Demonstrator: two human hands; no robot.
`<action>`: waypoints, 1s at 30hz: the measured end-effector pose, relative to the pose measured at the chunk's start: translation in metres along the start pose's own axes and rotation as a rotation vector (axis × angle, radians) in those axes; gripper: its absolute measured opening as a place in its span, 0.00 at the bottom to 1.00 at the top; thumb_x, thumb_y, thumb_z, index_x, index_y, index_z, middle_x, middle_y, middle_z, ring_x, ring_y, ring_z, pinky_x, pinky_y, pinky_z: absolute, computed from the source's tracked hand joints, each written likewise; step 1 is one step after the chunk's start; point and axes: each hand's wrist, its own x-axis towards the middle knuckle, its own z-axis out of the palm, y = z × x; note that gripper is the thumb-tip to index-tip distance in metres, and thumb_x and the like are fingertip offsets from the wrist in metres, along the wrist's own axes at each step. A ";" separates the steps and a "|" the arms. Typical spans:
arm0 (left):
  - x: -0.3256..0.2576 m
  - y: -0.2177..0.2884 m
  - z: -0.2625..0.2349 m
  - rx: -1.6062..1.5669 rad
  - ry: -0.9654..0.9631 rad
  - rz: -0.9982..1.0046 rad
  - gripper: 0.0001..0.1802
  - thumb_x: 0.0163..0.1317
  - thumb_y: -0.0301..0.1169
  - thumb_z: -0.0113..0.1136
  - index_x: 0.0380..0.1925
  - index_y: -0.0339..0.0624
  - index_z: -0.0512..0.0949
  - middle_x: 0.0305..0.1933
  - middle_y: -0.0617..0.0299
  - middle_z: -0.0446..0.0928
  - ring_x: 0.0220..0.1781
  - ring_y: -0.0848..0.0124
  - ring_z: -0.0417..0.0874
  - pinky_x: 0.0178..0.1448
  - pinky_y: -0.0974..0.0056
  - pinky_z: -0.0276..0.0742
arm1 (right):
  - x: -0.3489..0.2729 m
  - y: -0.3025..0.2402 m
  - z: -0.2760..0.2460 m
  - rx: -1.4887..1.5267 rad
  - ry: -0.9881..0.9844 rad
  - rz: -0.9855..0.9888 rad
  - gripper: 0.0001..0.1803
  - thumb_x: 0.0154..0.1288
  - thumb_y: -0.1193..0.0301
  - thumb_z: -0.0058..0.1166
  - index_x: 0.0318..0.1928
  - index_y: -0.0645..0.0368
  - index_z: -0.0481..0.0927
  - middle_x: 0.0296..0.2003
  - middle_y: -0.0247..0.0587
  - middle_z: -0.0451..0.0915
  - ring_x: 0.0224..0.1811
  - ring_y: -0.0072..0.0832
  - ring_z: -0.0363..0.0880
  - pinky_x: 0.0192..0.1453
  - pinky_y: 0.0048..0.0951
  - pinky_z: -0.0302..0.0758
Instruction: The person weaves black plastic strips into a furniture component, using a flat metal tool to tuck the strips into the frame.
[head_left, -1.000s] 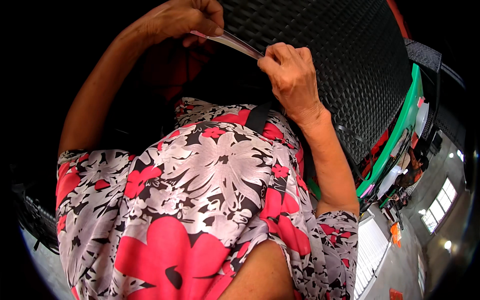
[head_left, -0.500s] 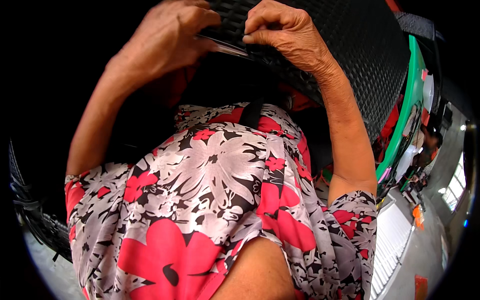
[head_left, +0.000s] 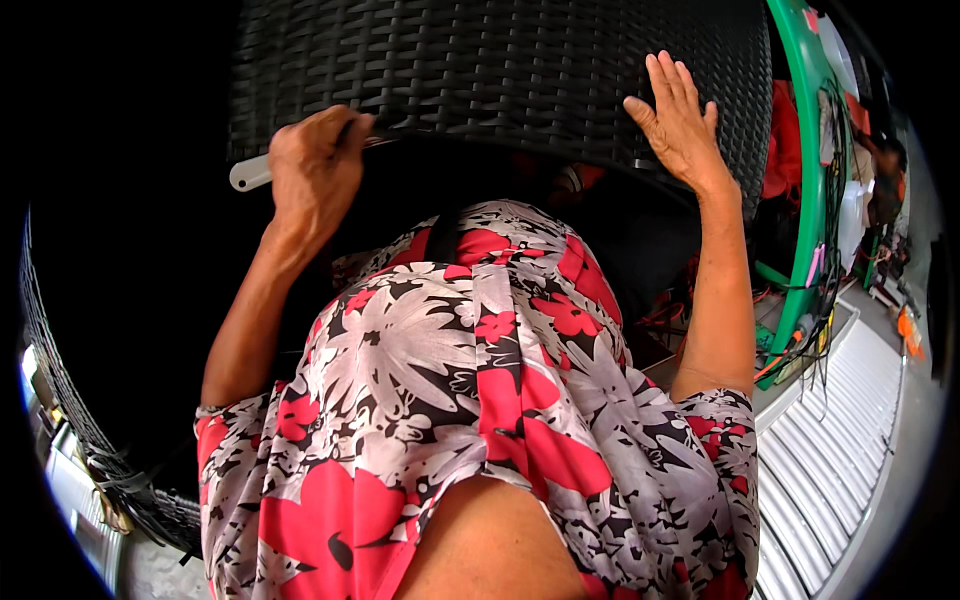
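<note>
A large black woven wicker panel (head_left: 500, 70) fills the top of the view. My left hand (head_left: 315, 170) is closed around a pale flat tool (head_left: 248, 175) whose rounded end sticks out to the left; the hand sits at the panel's lower edge. My right hand (head_left: 680, 120) lies flat on the weave near the panel's right side, fingers spread and holding nothing. My flowered red, grey and black shirt (head_left: 480, 400) covers the lower middle of the view.
More black wicker (head_left: 70, 400) curves down the left side. A green frame (head_left: 810, 150) with red material and hanging cables stands at the right. A ribbed white metal sheet (head_left: 840, 470) lies at the lower right.
Both hands were together pinching a thin pale strip at the panel. Now they are apart: my right hand has moved right and lies flat on the weave, my left has moved left holding the tool.
</note>
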 end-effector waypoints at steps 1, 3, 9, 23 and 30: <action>-0.002 -0.006 -0.004 -0.072 0.003 -0.066 0.06 0.58 0.25 0.61 0.24 0.33 0.78 0.14 0.61 0.71 0.16 0.75 0.70 0.22 0.67 0.64 | -0.007 0.000 0.007 0.126 -0.107 0.088 0.45 0.63 0.34 0.33 0.71 0.50 0.52 0.73 0.40 0.44 0.76 0.35 0.34 0.72 0.60 0.35; 0.005 -0.026 -0.029 -0.122 0.111 -0.225 0.05 0.59 0.26 0.62 0.27 0.35 0.81 0.17 0.70 0.71 0.21 0.83 0.67 0.24 0.74 0.63 | -0.005 0.004 0.008 0.258 -0.199 0.114 0.48 0.60 0.30 0.31 0.72 0.48 0.50 0.74 0.38 0.42 0.76 0.34 0.33 0.73 0.58 0.32; 0.053 -0.062 -0.164 0.168 0.755 -0.311 0.07 0.58 0.31 0.64 0.30 0.39 0.84 0.21 0.67 0.77 0.23 0.79 0.75 0.28 0.74 0.71 | 0.000 0.009 -0.008 0.338 -0.260 0.068 0.47 0.60 0.31 0.35 0.71 0.47 0.52 0.74 0.36 0.43 0.77 0.33 0.33 0.74 0.57 0.31; 0.086 -0.053 -0.131 0.040 -0.005 -0.016 0.11 0.65 0.36 0.56 0.38 0.42 0.83 0.25 0.70 0.77 0.24 0.83 0.71 0.27 0.78 0.62 | 0.003 -0.016 -0.041 0.600 0.302 0.293 0.16 0.63 0.68 0.55 0.50 0.59 0.79 0.43 0.47 0.82 0.48 0.35 0.80 0.51 0.29 0.74; 0.035 0.072 -0.094 -0.082 -0.278 0.089 0.06 0.59 0.31 0.63 0.30 0.39 0.82 0.21 0.65 0.78 0.19 0.79 0.75 0.23 0.73 0.69 | 0.033 -0.195 -0.062 1.294 0.162 -0.158 0.19 0.57 0.74 0.60 0.51 0.58 0.77 0.53 0.43 0.74 0.41 0.26 0.78 0.41 0.26 0.77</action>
